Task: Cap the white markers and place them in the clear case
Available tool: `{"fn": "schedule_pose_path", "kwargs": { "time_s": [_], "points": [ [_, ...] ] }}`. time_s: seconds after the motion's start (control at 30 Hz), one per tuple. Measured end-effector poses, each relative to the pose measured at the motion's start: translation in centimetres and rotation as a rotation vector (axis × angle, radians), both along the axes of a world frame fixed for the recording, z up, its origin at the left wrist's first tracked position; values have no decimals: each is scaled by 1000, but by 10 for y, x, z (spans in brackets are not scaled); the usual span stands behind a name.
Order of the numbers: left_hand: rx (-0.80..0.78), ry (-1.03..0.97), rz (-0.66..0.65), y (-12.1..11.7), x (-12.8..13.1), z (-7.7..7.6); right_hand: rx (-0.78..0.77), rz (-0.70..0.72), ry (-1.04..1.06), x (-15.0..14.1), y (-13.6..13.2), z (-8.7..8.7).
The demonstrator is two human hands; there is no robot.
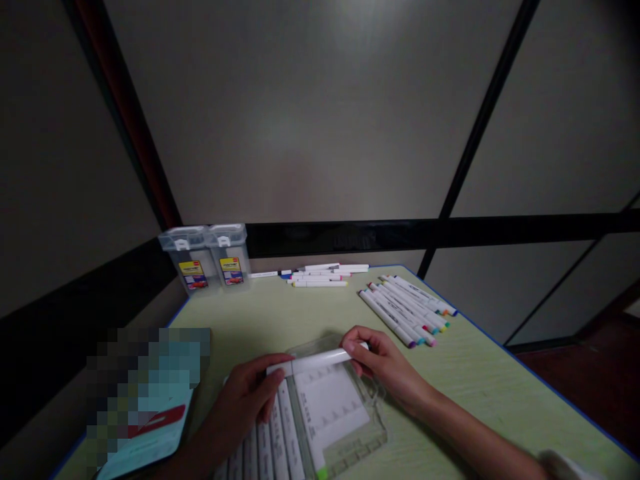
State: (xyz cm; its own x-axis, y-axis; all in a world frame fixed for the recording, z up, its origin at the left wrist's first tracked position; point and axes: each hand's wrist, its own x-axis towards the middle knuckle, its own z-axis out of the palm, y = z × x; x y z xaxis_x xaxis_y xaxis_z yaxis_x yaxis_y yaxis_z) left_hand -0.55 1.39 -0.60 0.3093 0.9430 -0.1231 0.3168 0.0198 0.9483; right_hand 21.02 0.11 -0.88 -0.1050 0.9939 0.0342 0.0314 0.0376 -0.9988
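A white marker (pixel 320 362) lies level between my two hands, above an open clear plastic case (pixel 367 443). My left hand (pixel 253 393) pinches its left end between thumb and fingers. At the other end, my right hand (pixel 370 357) grips it near the dark tip. Under my left hand, several white markers (pixel 280 433) lie side by side in the case's left part. A white printed sheet (pixel 333 403) shows in the right part, and a bright green marker end (pixel 321 473) is at its lower edge.
To the right lies a slanted row of white markers (pixel 400 310) with coloured ends. More markers (pixel 320 276) lie at the back of the pale green table (pixel 280 313). Two lidded clear boxes (pixel 231 260) stand back left. A partly blurred teal object (pixel 150 413) lies front left.
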Motion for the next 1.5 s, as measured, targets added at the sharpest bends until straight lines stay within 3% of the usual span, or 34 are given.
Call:
{"fn": "schedule_pose_path", "kwargs": {
  "time_s": [0.37, 0.77, 1.5],
  "points": [
    [21, -9, -18, 1, -2, -4, -2, -10, 36, 0, 0, 1],
    [28, -1, 44, -3, 1, 4, 45, 51, 103, 0, 1, -1],
    [49, -10, -15, 3, -2, -3, 17, 99, 4, 0, -4, 5]
  ]
}}
